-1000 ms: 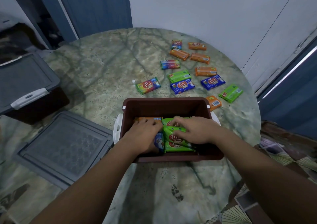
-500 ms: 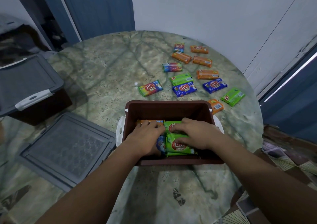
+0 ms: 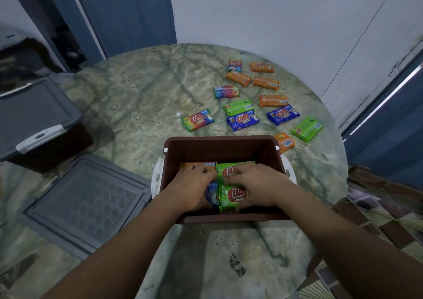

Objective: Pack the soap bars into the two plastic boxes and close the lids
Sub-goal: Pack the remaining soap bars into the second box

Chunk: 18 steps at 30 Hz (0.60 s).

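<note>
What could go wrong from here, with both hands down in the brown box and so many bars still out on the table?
1. The orange bar lies right against the open box, partly hidden behind its corner; shifting the box may push it.
2. The green bar sits near the table edge and might get knocked off.
3. The loose grey lid lies beside the left forearm, which could nudge it.

Far half of brown box (image 3: 219, 148) open, free to reach in. Near half full: both hands over packed soap bars (image 3: 231, 196). Loose bars (image 3: 242, 121) crowd table (image 3: 142, 97) behind box (right side); grey lid (image 3: 87, 202) blocks left.
</note>
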Tool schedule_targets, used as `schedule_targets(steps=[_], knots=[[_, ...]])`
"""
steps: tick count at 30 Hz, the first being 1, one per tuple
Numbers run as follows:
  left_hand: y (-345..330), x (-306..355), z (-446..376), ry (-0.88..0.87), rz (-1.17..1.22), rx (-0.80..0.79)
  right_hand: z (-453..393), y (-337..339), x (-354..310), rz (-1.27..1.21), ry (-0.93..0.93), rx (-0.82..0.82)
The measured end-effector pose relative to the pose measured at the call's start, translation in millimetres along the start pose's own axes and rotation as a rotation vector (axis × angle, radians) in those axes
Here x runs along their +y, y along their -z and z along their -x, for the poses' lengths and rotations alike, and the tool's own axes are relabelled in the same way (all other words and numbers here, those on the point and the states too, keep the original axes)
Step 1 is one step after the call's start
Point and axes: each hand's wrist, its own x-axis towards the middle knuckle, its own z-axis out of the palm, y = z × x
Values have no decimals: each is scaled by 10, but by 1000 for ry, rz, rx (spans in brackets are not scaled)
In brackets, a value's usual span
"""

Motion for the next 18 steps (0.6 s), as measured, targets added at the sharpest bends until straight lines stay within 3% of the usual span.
schedule_targets(steps=[2, 4, 7, 9, 11, 14, 18], knots=[[41, -12, 20, -9, 103, 52, 2, 35, 21, -100, -45, 108], [114, -7, 34, -45, 164, 204, -11, 54, 60, -188, -104, 282], [296, -14, -20, -89, 43, 550, -70, 83, 94, -197, -179, 565], [443, -48, -110, -26, -43, 609, -147, 140, 105, -133, -221, 663], [547, -131, -240, 73, -87, 502, -231, 215, 148, -67, -271, 627], [585, -258, -421, 130, -111, 289, -320, 268, 324, 11, -334, 410], [479, -337, -514, 92, -147, 330, -384, 234, 477, 5, -332, 325]])
